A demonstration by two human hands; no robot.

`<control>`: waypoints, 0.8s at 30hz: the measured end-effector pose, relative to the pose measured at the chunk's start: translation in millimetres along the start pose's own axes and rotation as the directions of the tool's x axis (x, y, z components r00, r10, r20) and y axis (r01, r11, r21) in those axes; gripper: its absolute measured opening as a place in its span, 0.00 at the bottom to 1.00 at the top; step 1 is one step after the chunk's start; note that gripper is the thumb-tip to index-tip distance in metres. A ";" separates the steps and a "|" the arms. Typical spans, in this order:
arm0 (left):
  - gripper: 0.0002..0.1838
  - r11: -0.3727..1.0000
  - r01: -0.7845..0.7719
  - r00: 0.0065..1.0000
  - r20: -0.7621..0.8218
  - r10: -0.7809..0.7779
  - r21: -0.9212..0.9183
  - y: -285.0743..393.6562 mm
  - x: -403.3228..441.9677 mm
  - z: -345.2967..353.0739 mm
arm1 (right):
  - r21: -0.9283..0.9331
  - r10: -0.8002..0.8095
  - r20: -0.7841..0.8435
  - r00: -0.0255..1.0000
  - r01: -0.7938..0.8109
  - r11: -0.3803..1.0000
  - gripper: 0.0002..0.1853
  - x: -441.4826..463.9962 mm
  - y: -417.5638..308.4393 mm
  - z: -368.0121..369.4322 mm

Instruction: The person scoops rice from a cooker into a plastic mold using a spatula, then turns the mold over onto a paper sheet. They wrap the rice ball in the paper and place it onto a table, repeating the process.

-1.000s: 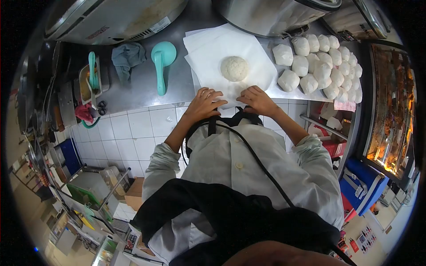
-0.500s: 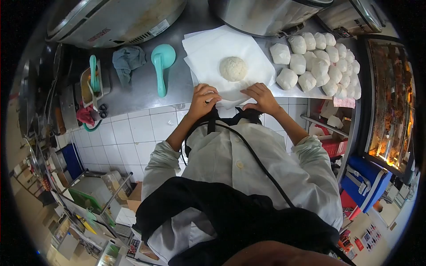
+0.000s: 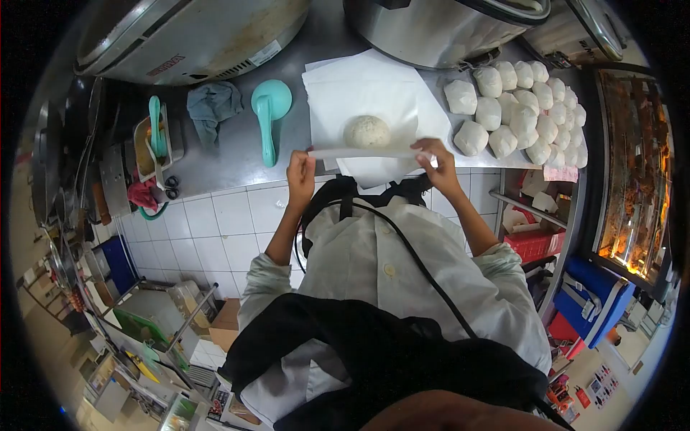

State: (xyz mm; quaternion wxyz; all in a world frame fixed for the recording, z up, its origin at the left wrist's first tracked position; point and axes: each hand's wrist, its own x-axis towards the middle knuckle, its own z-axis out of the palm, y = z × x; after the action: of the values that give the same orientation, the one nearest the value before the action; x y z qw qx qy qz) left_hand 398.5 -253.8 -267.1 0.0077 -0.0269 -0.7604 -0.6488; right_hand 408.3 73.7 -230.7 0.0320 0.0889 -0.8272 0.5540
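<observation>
A rounded mound of rice [image 3: 369, 131] sits on a stack of white paper sheets [image 3: 352, 90] on the metal counter. My left hand [image 3: 300, 172] pinches the left end of the top sheet's near edge. At the other end of that edge, my right hand [image 3: 437, 161] pinches the paper between fingers and thumb. The raised edge stretches between both hands and hides the lower part of the rice. Several white paper-wrapped bundles [image 3: 488, 113] are piled to the right of the stack.
Large metal cookers [image 3: 438, 32] stand along the counter's back. A turquoise scoop [image 3: 267, 122], a grey-blue cloth [image 3: 213, 108] and a tray [image 3: 146, 147] with a turquoise-handled utensil are at left. A lit glass display case [image 3: 632, 172] stands at far right.
Both hands have moved apart and lifted the near edge of the top sheet, pulling it taut in front of the rice. The view has shifted slightly.
</observation>
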 end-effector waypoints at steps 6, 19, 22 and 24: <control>0.08 0.987 0.020 0.986 -0.166 0.007 0.159 -10.0 40.0 25.4 | 0.203 0.141 -0.014 0.990 -0.136 0.970 0.09 31.3 19.1 1.8; 0.15 0.410 -0.601 0.793 0.450 0.410 0.686 0.1 5.8 57.4 | -0.327 0.277 -0.009 0.961 -0.265 0.907 0.09 58.7 37.9 13.9; 0.18 0.422 -0.754 0.656 0.600 0.458 0.503 19.9 12.2 74.6 | -0.538 0.079 0.016 0.997 -0.058 0.841 0.13 94.1 60.2 22.6; 0.21 0.317 -0.749 0.653 0.570 0.498 0.581 15.9 12.4 77.5 | -0.703 -0.145 0.045 0.988 0.134 0.698 0.17 132.8 66.0 31.0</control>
State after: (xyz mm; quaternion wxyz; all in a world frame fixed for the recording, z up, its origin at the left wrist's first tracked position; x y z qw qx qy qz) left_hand 388.7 -174.4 -263.1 0.1613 -0.4089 -0.8798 -0.1809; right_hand 267.2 54.8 -282.6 0.1108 0.1285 -0.9664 0.1933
